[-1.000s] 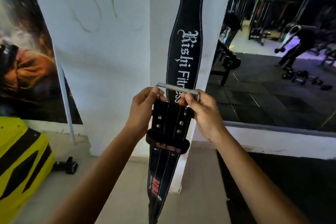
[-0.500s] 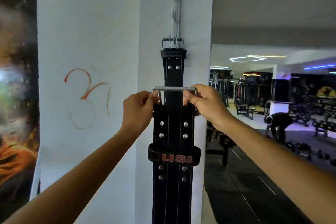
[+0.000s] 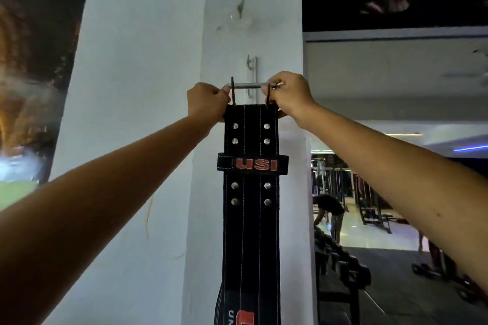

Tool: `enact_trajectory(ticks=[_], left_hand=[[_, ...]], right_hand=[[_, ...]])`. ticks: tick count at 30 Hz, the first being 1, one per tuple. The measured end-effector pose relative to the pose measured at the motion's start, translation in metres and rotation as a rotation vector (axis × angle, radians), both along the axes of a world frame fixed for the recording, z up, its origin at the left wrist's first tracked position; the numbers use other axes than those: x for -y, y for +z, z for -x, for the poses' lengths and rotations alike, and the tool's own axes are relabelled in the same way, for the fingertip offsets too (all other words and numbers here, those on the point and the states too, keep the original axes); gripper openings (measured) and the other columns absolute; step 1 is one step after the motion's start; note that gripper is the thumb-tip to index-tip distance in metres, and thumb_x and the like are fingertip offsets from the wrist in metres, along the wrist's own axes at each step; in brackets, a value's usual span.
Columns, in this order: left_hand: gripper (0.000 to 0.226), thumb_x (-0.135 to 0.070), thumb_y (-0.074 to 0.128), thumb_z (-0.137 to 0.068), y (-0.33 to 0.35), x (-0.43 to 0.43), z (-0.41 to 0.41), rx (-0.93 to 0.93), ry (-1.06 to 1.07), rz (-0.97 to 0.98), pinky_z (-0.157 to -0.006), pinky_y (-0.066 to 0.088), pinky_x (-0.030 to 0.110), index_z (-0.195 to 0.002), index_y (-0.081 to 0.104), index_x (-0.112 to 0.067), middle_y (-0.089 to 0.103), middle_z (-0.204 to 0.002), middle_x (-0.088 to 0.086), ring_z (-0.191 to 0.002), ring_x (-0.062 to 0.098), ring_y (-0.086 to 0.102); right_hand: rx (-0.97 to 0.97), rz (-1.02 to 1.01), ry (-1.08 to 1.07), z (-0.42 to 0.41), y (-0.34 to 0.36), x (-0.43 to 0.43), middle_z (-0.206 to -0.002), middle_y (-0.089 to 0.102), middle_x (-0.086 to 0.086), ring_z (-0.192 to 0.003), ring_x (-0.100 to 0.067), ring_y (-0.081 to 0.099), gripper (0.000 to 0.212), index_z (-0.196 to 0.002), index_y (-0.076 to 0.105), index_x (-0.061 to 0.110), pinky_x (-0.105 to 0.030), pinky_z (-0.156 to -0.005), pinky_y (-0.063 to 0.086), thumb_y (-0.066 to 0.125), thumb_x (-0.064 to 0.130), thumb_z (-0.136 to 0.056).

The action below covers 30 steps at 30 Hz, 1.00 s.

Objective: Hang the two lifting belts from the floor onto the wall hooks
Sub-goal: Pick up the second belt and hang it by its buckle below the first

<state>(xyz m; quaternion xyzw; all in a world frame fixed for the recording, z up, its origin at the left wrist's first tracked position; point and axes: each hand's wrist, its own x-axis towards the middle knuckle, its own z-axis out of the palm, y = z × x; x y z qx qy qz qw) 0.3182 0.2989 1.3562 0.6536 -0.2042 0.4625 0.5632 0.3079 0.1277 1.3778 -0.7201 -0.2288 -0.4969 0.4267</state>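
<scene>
A black lifting belt (image 3: 250, 219) with a red USI label hangs straight down in front of a white pillar. Its steel buckle (image 3: 249, 85) is at the top, held level in both fists. My left hand (image 3: 208, 101) grips the buckle's left end and my right hand (image 3: 289, 95) grips its right end. The buckle bar lies across the metal wall hook (image 3: 252, 71) fixed on the pillar. Whether the bar rests on the hook I cannot tell. The first belt, hung earlier on this hook, is hidden behind the held one.
The white pillar (image 3: 148, 113) fills the middle, with a dark poster (image 3: 34, 74) on the left wall. To the right a mirror (image 3: 396, 192) shows gym machines, a dumbbell rack (image 3: 340, 269) and a person bending over.
Both hands have lifted the belt's buckle upward, from below the hanging belt's buckle to the height of the wall hook. My view has tilted up with it.
</scene>
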Motion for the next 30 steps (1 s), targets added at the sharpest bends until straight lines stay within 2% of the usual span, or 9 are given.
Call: enact_trajectory(ticks=[5, 7, 9, 11, 17, 21, 25, 27, 30], left_hand=[[0.041, -0.029, 0.063, -0.089, 0.026, 0.016, -0.029, -0.037, 0.074, 0.072, -0.076, 0.060, 0.046, -0.083, 0.070, 0.011, 0.073, -0.083, 0.023, -0.078, 0.038, 0.072], [0.043, -0.030, 0.059, -0.092, 0.033, 0.020, -0.035, -0.016, 0.145, 0.068, -0.070, 0.056, 0.038, -0.071, 0.067, 0.007, 0.064, -0.068, 0.016, -0.064, 0.034, 0.063], [0.051, -0.030, 0.056, -0.093, 0.038, 0.023, -0.042, 0.004, 0.208, 0.076, -0.062, 0.043, 0.034, -0.052, 0.049, -0.001, 0.048, -0.053, 0.007, -0.051, 0.026, 0.047], [0.053, -0.029, 0.056, -0.094, 0.040, 0.023, -0.051, -0.013, 0.240, 0.079, -0.061, 0.038, 0.030, -0.047, 0.039, -0.008, 0.041, -0.049, 0.004, -0.047, 0.021, 0.039], [0.048, -0.030, 0.050, -0.092, 0.020, 0.012, -0.071, -0.029, 0.229, 0.053, -0.062, 0.040, 0.031, -0.050, 0.045, -0.010, 0.045, -0.052, 0.006, -0.058, 0.028, 0.046], [0.050, -0.033, 0.047, -0.095, 0.006, 0.008, -0.067, 0.027, 0.261, 0.046, -0.062, 0.037, 0.030, -0.049, 0.043, -0.013, 0.044, -0.051, 0.003, -0.053, 0.023, 0.043], [0.047, -0.031, 0.039, -0.100, -0.005, 0.007, -0.054, 0.040, 0.312, -0.030, -0.062, 0.034, 0.030, -0.061, 0.049, -0.006, 0.044, -0.054, 0.002, -0.052, 0.018, 0.041], [0.043, -0.030, 0.037, -0.101, -0.014, 0.003, -0.046, 0.066, 0.376, -0.115, -0.064, 0.034, 0.031, -0.072, 0.055, -0.004, 0.049, -0.059, 0.003, -0.059, 0.022, 0.047], [0.031, -0.024, 0.043, -0.098, -0.038, -0.005, -0.032, 0.223, 0.387, -0.187, -0.068, 0.039, 0.027, -0.097, 0.069, -0.008, 0.071, -0.083, 0.008, -0.077, 0.024, 0.062]], right_hand=[[0.040, -0.038, -0.057, -0.034, 0.022, 0.001, -0.089, 0.065, -0.003, -0.085, -0.020, 0.063, 0.008, -0.092, 0.070, 0.011, -0.037, -0.079, 0.059, 0.065, 0.006, -0.089], [0.072, -0.044, -0.073, -0.042, 0.028, -0.001, -0.095, 0.067, -0.006, -0.087, -0.017, 0.060, 0.011, -0.098, 0.071, 0.008, -0.027, -0.075, 0.051, 0.064, 0.006, -0.090], [0.082, -0.052, -0.084, -0.050, 0.033, -0.002, -0.102, 0.071, -0.009, -0.088, -0.016, 0.060, 0.013, -0.100, 0.072, 0.007, -0.022, -0.074, 0.044, 0.064, 0.007, -0.090], [0.077, -0.046, -0.106, -0.059, 0.036, -0.003, -0.103, 0.073, -0.010, -0.089, -0.019, 0.064, 0.013, -0.097, 0.074, 0.007, -0.022, -0.073, 0.044, 0.063, 0.008, -0.089], [0.114, -0.052, -0.001, -0.070, 0.021, -0.005, -0.108, 0.075, -0.013, -0.104, -0.022, 0.068, 0.021, -0.103, 0.075, 0.003, -0.021, -0.088, 0.050, 0.067, 0.006, -0.084], [0.134, -0.051, 0.020, -0.073, 0.014, -0.010, -0.103, 0.075, -0.012, -0.101, -0.023, 0.068, 0.018, -0.097, 0.076, 0.005, -0.029, -0.093, 0.052, 0.067, 0.016, -0.086], [0.121, -0.031, -0.005, -0.064, -0.002, -0.014, -0.123, 0.069, -0.009, -0.096, -0.013, 0.060, 0.037, -0.132, 0.059, 0.012, -0.025, -0.095, 0.047, 0.052, 0.026, -0.098], [0.148, -0.002, -0.040, -0.056, -0.014, -0.015, -0.109, 0.073, -0.011, -0.080, -0.014, 0.057, 0.037, -0.134, 0.057, 0.011, -0.028, -0.082, 0.050, 0.047, 0.024, -0.101], [0.128, 0.009, -0.043, -0.043, -0.037, -0.014, -0.083, 0.068, -0.010, -0.073, -0.017, 0.056, 0.032, -0.127, 0.063, 0.009, -0.020, -0.066, 0.045, 0.048, 0.020, -0.102]])
